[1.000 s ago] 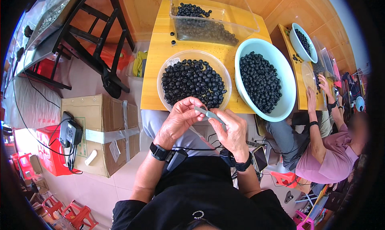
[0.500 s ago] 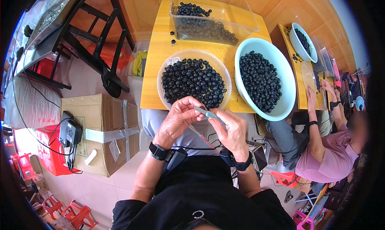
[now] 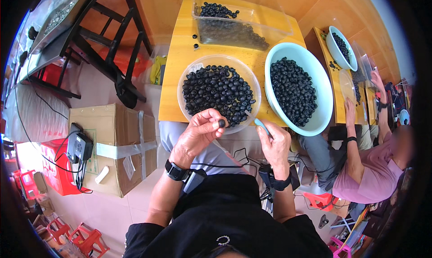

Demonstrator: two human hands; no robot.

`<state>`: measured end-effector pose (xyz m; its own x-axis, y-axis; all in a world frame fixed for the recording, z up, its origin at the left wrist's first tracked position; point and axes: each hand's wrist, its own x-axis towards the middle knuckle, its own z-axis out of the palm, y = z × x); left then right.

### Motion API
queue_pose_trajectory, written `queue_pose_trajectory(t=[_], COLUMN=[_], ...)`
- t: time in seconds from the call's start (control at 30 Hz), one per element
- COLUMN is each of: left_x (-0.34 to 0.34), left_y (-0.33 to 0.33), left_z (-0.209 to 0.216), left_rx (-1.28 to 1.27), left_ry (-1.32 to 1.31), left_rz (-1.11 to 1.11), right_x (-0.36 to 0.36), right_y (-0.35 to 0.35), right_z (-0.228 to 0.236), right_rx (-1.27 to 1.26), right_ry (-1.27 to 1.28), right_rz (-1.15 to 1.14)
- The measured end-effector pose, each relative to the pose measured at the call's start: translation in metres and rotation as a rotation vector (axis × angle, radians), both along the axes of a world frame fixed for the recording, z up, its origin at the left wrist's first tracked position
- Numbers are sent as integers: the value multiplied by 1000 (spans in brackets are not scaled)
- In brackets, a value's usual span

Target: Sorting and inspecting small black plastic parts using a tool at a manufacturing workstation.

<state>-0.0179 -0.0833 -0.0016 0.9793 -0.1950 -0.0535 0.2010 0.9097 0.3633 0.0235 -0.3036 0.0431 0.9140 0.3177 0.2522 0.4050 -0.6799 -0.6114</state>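
My left hand (image 3: 198, 135) pinches a single round black bead (image 3: 222, 123) between thumb and fingertips, just over the near edge of a clear round dish (image 3: 252, 80). Many more black beads (image 3: 216, 89) with holes fill that dish. In my right hand (image 3: 275, 145) is a slim knife (image 3: 260, 123) with a light blue handle. Its thin pale blade points up and left over the dish's right rim, apart from the held bead. A light blue basin (image 3: 322, 116) heaped with similar beads stands right of the dish.
A clear rectangular bin (image 3: 252, 17) with beads sits at the back of the yellow table (image 3: 173, 85), two loose beads (image 3: 195, 41) beside it. A cardboard box (image 3: 105, 123) stands at left. A co-worker (image 3: 366, 172) sits at right by another bead-filled basin (image 3: 330, 44).
The knife has come away from the bead as my right hand moved right. The bead now shows plainly in my left fingertips. The co-worker's farther hand has risen.
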Motion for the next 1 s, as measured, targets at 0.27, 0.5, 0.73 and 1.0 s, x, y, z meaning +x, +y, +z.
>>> queue_pose_trajectory(t=[0.27, 0.5, 0.73, 1.0], left_x=[-3, -7, 4, 28], left_y=[-8, -19, 1, -11], left_z=[-2, -2, 8, -1], left_rx=[32, 177, 603, 1224], left_ry=[19, 20, 76, 6], left_rz=[-74, -138, -6, 141], right_x=[-11, -11, 24, 51], right_y=[36, 31, -10, -39], right_z=[32, 20, 38, 12], right_rx=[285, 320, 256, 177], right_ry=[312, 315, 50, -135], right_rz=[166, 313, -91, -222])
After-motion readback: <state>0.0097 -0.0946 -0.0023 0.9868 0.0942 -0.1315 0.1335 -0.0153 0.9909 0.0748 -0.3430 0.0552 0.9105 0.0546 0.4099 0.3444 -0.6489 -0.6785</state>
